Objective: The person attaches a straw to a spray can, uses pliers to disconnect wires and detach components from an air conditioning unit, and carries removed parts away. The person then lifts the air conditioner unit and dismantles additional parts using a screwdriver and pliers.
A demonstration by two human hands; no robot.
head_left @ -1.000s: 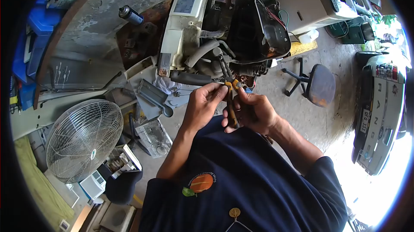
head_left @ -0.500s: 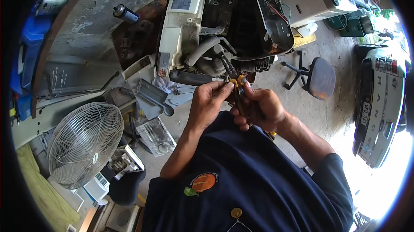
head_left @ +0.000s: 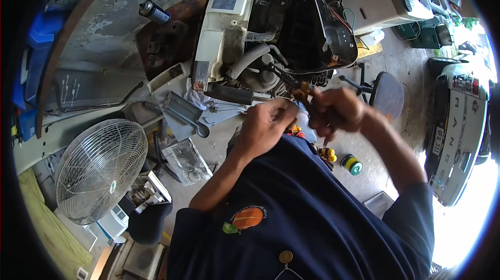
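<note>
Pliers [head_left: 300, 93] clutched in right hand [head_left: 339, 109], couldn't tell what left hand [head_left: 266, 125] gripped, one chair [head_left: 389, 94] partly blocked, one spray can [head_left: 154, 12] near rusty board [head_left: 191, 14] edge

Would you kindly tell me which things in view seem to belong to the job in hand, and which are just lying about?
Likely in the job:
pliers, in the right hand
machine, by the pliers' tips
grey hose, on the machine

Apparently just lying about:
fan
can
chair
</note>
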